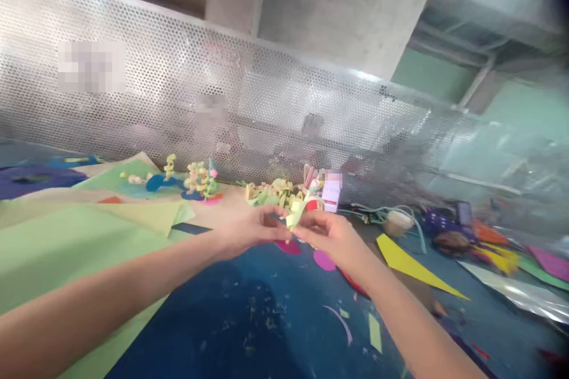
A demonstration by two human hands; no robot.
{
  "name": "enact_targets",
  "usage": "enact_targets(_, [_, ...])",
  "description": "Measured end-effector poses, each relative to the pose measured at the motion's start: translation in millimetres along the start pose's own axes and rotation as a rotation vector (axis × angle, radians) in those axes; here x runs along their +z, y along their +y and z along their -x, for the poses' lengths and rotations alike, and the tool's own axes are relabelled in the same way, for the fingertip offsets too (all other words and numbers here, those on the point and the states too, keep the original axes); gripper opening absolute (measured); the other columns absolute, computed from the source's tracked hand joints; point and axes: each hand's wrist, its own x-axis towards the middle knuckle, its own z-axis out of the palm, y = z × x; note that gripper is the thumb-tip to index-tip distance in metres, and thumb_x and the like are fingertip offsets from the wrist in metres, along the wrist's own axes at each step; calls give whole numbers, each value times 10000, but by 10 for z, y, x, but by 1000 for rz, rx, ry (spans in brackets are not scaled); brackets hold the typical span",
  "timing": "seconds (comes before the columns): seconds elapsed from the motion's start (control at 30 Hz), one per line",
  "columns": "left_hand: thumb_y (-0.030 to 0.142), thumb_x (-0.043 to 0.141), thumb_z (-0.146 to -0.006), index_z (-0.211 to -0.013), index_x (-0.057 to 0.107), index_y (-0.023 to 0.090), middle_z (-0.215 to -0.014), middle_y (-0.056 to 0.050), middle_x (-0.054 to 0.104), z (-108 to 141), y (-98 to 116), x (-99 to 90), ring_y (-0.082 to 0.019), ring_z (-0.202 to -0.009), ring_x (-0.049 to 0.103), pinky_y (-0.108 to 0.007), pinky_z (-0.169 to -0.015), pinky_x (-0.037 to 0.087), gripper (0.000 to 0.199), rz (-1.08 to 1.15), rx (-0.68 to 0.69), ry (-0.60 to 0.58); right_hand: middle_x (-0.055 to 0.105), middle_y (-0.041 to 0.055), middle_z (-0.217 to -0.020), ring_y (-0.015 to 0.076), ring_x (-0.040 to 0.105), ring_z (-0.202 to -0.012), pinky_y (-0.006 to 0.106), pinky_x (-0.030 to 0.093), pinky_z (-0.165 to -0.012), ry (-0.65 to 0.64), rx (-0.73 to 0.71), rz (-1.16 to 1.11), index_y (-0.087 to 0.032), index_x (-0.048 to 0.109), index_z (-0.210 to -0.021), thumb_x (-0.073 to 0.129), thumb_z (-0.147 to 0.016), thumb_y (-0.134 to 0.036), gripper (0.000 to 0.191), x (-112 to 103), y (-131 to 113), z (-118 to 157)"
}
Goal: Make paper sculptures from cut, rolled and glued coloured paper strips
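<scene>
My left hand (pixel 255 226) and my right hand (pixel 333 240) meet over the blue table, fingertips pinched. Between them stands a pale yellow craft piece (pixel 297 210), curled and petal-like, gripped from both sides. Its exact make is blurred. Just behind it lies a heap of similar pale yellow and green curled pieces (pixel 275 192). A red-banded round container (pixel 315 204) shows behind my right fingers, partly hidden. Below the fingertips are a dark pink disc (pixel 288 247) and a magenta disc (pixel 324 260).
Large pale green sheets (pixel 89 243) cover the left side. Small flower-like figures (pixel 195 177) stand at the back, near a perforated metal screen (pixel 146 77). A phone (pixel 331 191) is propped behind my right hand. To the right lie a yellow triangle (pixel 413 266) and scraps.
</scene>
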Motion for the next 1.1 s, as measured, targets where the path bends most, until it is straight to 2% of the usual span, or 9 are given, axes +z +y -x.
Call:
enact_targets(0.13, [239,708,-695,-912,582,169,-811,-28,651,5,-7,0,-153,-795,588,-308,-779,397,260,-105,42,12,639,10,-732,143,592,-684,259,445,-640,68,-20,-7,-167,624,-744,629,-724,-314,149,43,104,-42])
enact_targets(0.3, [306,645,-749,-914,643,173,-901,-28,650,19,60,71,-167,-888,569,-295,-823,391,212,-224,150,88,669,27,-731,164,616,-678,277,462,-637,215,4,-56,-164,633,-755,644,-698,-346,191,59,195,-77])
enact_targets(0.4, [313,668,-723,-890,656,166,-876,-31,664,40,76,138,-173,-869,585,-293,-813,404,222,-266,129,128,673,33,-709,171,622,-667,280,465,-637,258,23,-61,-159,634,-727,658,-679,-364,211,87,220,-93])
enact_targets(0.53, [314,681,-710,-870,663,162,-803,-27,684,62,34,219,-158,-788,608,-281,-774,418,221,-181,75,159,669,38,-690,175,618,-655,281,465,-625,300,34,-55,-159,634,-707,660,-675,-382,226,156,233,-101])
enact_targets(0.73, [351,672,-724,-847,678,166,-796,-23,681,59,10,225,-132,-767,600,-258,-753,416,223,-41,13,181,651,25,-661,156,593,-597,265,470,-572,293,49,-106,-163,635,-717,657,-668,-433,276,180,237,-99])
enact_targets(0.87, [332,708,-689,-858,678,168,-804,-22,675,47,53,177,-129,-762,595,-250,-723,412,237,-35,-15,211,664,22,-701,151,606,-626,264,479,-596,264,71,-187,-161,659,-788,661,-668,-434,297,151,215,-89])
enact_targets(1.1, [275,706,-688,-822,671,147,-776,-20,668,28,69,139,-120,-723,574,-239,-682,394,188,-129,66,223,636,2,-703,144,597,-648,271,480,-637,257,106,-223,-159,671,-901,679,-662,-365,315,133,148,-65])
